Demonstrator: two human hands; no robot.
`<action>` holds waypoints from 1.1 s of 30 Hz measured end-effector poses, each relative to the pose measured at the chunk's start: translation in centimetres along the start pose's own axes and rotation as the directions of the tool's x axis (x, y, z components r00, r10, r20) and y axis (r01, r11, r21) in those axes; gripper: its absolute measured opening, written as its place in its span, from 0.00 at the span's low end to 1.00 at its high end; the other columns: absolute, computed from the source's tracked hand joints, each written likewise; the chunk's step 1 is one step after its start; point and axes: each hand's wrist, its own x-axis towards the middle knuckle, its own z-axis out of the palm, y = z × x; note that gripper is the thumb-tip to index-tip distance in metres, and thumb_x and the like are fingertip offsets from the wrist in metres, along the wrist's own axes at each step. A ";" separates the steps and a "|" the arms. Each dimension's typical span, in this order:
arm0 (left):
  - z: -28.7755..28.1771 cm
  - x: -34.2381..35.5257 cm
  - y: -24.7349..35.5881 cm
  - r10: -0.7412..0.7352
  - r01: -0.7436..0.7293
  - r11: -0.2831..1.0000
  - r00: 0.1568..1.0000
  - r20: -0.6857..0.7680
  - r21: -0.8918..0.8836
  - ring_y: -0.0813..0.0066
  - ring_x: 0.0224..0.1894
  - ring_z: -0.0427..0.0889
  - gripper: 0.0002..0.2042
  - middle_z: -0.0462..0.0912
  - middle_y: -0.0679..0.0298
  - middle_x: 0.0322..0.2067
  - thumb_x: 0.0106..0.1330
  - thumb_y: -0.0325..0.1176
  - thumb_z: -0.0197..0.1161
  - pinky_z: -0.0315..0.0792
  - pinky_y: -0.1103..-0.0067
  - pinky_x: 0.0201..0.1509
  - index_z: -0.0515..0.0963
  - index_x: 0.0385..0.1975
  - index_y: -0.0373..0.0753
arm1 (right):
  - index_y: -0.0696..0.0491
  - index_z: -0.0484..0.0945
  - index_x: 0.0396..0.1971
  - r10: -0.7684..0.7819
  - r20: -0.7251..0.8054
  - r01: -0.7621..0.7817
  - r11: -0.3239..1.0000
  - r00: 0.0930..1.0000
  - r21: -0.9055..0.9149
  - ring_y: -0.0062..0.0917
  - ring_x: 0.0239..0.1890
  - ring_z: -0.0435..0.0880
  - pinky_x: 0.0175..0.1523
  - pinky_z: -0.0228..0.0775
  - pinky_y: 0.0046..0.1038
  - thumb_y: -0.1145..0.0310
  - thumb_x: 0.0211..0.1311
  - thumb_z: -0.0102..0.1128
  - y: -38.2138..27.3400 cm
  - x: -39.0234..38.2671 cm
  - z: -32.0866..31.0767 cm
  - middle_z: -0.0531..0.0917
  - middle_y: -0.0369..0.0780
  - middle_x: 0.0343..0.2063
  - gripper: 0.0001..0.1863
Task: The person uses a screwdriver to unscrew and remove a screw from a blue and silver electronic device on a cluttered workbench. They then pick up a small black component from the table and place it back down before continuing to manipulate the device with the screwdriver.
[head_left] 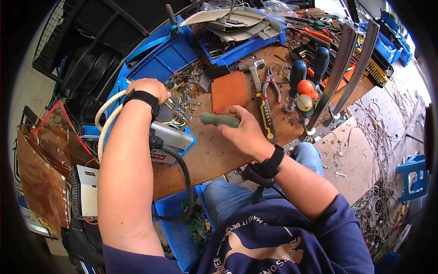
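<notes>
1. Green-handled screwdriver (220, 120) — over the wooden bench (205, 157), shaft pointing left toward metal scraps (182, 109).
2. Right hand (248, 130) grasps its handle.
3. Left hand (150, 88) is near a silver-and-blue device (173, 137) — fingers largely hidden, grip cannot be told.
4. Orange plate (229, 91) lies beyond; hammer (266, 114) and pliers (272, 86) right of it.

Head view: left fisheye of the head-worn pair, aimed down and forward over the workbench (205, 170).
Upright, unmirrored; lens above the torso, shirt (331, 242) and jeans (237, 196) at bottom. Left forearm (125, 196) and right forearm (303, 187) reach up from below; left hand (150, 87) and right hand (248, 134) near the lens, blue stool (410, 169) at right margin. Edges bow toward dark rim.
</notes>
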 end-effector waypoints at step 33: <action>0.0 0.1 -0.3 0.013 -0.013 1.000 1.000 0.012 0.004 0.57 0.55 0.77 0.28 0.79 0.54 0.51 0.64 0.59 0.54 0.71 0.67 0.57 0.80 0.48 0.39 | 0.55 0.69 0.45 0.250 0.061 -0.255 0.904 0.966 0.342 0.18 0.18 0.74 0.21 0.67 0.21 0.62 0.65 0.55 -0.7 -0.6 -0.4 0.76 0.37 0.26 0.15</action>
